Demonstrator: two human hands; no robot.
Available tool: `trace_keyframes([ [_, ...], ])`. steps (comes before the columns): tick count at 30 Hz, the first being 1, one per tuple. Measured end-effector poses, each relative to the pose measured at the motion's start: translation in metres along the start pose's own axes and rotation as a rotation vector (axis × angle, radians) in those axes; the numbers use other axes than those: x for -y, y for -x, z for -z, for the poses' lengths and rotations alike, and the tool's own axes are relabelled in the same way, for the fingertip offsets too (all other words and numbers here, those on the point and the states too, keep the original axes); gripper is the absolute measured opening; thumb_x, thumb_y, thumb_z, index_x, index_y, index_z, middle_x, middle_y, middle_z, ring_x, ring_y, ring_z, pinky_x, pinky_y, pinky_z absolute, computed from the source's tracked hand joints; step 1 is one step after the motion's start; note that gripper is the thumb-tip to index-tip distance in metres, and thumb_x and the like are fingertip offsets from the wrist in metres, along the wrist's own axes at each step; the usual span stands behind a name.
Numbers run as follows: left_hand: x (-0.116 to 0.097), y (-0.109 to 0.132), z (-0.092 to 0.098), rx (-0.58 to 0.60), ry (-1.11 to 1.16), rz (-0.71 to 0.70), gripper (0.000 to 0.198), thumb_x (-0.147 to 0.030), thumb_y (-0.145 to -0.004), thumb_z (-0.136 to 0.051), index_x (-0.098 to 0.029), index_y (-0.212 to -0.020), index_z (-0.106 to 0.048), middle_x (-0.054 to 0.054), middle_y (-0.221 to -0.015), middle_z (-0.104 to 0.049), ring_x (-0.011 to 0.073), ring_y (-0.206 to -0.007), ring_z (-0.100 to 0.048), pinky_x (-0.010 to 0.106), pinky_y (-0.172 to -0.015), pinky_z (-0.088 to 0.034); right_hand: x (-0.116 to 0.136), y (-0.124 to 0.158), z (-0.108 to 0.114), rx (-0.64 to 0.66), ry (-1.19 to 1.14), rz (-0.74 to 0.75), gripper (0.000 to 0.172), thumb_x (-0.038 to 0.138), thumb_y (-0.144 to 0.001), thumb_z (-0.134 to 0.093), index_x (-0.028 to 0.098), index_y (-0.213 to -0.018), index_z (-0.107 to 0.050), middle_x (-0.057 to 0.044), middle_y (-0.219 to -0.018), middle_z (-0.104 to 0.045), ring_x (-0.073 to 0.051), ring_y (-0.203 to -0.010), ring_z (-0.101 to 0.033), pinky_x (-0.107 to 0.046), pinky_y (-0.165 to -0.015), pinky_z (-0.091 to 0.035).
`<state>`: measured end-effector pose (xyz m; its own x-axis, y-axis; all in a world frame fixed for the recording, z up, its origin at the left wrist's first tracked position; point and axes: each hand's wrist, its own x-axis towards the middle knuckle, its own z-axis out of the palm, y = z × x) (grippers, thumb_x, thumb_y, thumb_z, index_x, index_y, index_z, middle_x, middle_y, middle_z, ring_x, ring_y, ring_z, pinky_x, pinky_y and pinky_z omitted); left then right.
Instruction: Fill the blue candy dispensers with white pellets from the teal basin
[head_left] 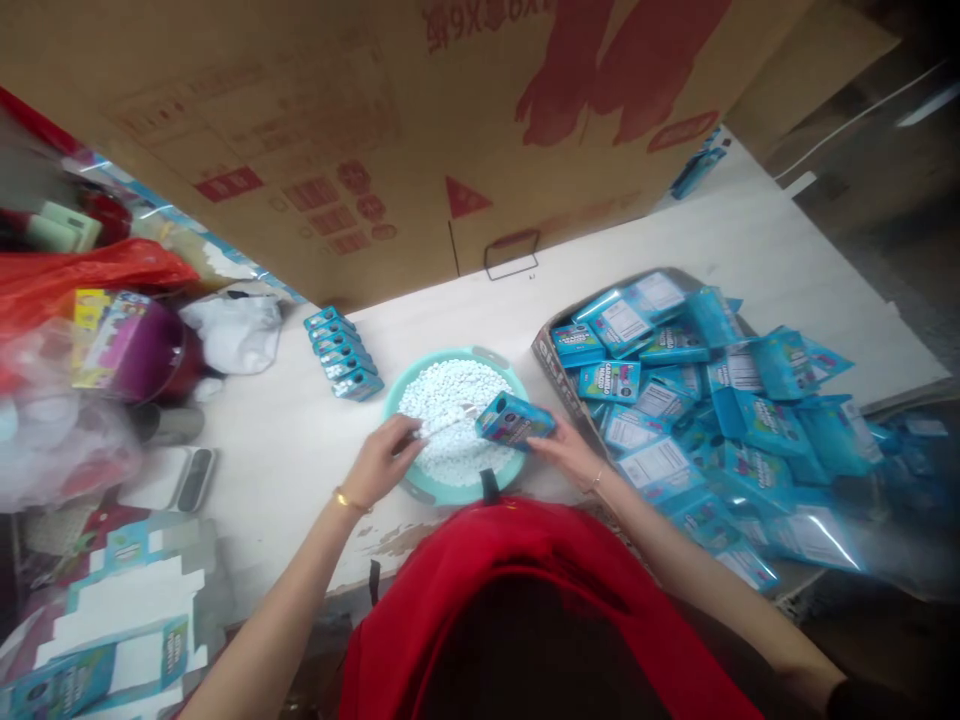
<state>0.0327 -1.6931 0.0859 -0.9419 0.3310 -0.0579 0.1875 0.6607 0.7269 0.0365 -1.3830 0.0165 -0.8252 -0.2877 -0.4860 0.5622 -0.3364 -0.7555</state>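
My right hand (574,455) grips a small blue candy box (516,420), tilted over the right side of a mint-green basin (391,400). Small white candy pellets (457,460) fill the basin. At its left rim, my left hand (384,460) has its fingers pinched on a pale, spoon-like scoop (450,415), whose far end points toward the box and is hard to make out against the pellets. A short row of blue candy boxes (343,352) stands on the table behind and left of the basin.
To the right, a carton (559,365) overflows with blue candy boxes (675,400). A large cardboard box (300,150) walls off the back. Flattened blue box blanks (127,610), a white device (169,478) and plastic bags (67,440) lie along the left.
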Motion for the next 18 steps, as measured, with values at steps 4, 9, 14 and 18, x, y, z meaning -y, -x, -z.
trace_keyframes([
  [4, -0.02, -0.008, 0.021, 0.055, -0.033, -0.054, 0.023, -0.034, -0.091, -0.049, -0.018, -0.105, -0.056, 0.005, -0.087, -0.059, 0.0133, -0.074, -0.055, 0.026, -0.069, -0.046, 0.0, -0.002, -0.006, -0.013, 0.113, 0.025, 0.051, 0.026, -0.064, -0.079, 0.025, -0.108, -0.054, 0.001, -0.105, -0.066, -0.017, -0.098, -0.061, -0.034, -0.092, -0.047],
  [9, -0.039, -0.024, 0.036, 0.232, -0.147, -0.137, 0.022, -0.031, -0.092, -0.045, -0.018, -0.105, -0.058, 0.005, -0.09, -0.06, 0.014, -0.077, -0.056, 0.027, -0.072, -0.046, 0.006, 0.001, -0.011, 0.064, 0.287, 0.066, 0.049, 0.027, -0.062, -0.079, 0.025, -0.104, -0.052, 0.002, -0.095, -0.063, -0.018, -0.092, -0.06, -0.035, -0.087, -0.048],
  [14, -0.07, -0.041, 0.043, 0.414, -0.378, -0.219, 0.025, -0.032, -0.093, -0.039, -0.018, -0.097, -0.06, 0.005, -0.088, -0.058, 0.0163, -0.079, -0.056, 0.028, -0.07, -0.045, 0.006, -0.006, -0.023, 0.247, 0.527, 0.236, 0.041, 0.025, -0.066, -0.075, 0.022, -0.101, -0.053, 0.0, -0.099, -0.059, -0.019, -0.095, -0.057, -0.032, -0.086, -0.046],
  [18, -0.086, -0.051, 0.043, 0.509, -0.447, -0.241, 0.027, -0.032, -0.093, -0.037, -0.019, -0.089, -0.06, 0.005, -0.084, -0.055, 0.0158, -0.074, -0.053, 0.027, -0.067, -0.044, 0.006, -0.014, -0.037, 0.373, 0.707, 0.347, 0.041, 0.02, -0.072, -0.067, 0.021, -0.111, -0.055, -0.003, -0.109, -0.06, -0.021, -0.103, -0.056, -0.034, -0.092, -0.043],
])
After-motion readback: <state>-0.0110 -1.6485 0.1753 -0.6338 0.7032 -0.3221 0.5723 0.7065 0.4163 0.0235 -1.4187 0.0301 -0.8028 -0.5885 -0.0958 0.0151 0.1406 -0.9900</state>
